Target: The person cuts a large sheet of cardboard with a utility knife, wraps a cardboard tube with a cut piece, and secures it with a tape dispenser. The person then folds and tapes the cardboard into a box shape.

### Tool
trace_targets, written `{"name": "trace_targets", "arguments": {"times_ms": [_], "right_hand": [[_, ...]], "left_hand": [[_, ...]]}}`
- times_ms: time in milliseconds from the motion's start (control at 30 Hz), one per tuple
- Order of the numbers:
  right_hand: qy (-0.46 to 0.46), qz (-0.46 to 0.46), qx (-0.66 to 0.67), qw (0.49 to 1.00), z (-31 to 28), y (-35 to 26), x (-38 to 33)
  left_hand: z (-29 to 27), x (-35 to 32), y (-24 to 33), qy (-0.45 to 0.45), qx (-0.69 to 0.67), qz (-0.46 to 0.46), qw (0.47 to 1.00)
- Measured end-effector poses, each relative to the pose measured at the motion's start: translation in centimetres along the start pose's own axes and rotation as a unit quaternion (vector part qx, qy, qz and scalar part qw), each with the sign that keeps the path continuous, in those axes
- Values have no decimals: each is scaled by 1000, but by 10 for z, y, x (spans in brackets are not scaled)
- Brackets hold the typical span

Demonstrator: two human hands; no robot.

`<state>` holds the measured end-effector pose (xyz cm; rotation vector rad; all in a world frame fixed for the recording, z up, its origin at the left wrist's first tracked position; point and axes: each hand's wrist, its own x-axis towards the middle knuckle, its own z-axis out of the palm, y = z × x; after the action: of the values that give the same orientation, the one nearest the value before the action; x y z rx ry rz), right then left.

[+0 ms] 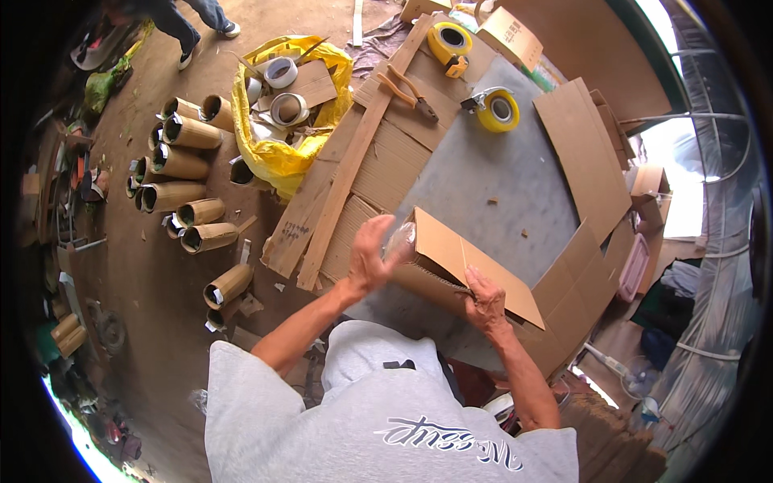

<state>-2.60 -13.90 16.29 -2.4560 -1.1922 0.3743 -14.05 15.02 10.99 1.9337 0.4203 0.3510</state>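
A long brown cardboard box (473, 259) lies slanted on the grey tabletop in front of me, with a gap along its near long edge. My right hand (486, 301) is closed on that edge, its thumb and fingers pinching the cardboard near the box's right part. At the box's left end, a shiny piece of clear tape (400, 243) covers the cardboard. My left hand (372, 256) is beside this taped end with its fingers stretched out; whether the fingertips press on the tape, I cannot tell.
Farther off on the table are pliers (409, 95), a yellow tape roll (449, 40) and a tape dispenser (497, 110). Flat cardboard (584, 157) lines the right side. To the left stand a yellow sack (274, 165) and several brown tubes (192, 133). A person's legs (181, 28) show beyond.
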Motion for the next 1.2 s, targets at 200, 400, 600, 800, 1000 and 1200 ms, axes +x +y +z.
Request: {"name": "trace_targets", "arguments": {"times_ms": [200, 400, 600, 800, 1000, 1200], "right_hand": [[-18, -1, 1, 1000, -6, -4, 3], [5, 46, -18, 999, 3, -19, 2], [27, 38, -38, 998, 12, -33, 12], [46, 50, -24, 997, 15, -33, 2], [79, 58, -29, 995, 20, -23, -1], [126, 45, -17, 991, 25, -27, 0]], "left_hand": [[33, 2, 75, -145, 278, 309, 898], [53, -7, 60, -125, 207, 255, 936], [49, -2, 59, -140, 172, 237, 946], [44, 2, 56, -206, 177, 252, 929], [24, 2, 62, -145, 113, 237, 954], [12, 39, -35, -4, -39, -92, 995]]}}
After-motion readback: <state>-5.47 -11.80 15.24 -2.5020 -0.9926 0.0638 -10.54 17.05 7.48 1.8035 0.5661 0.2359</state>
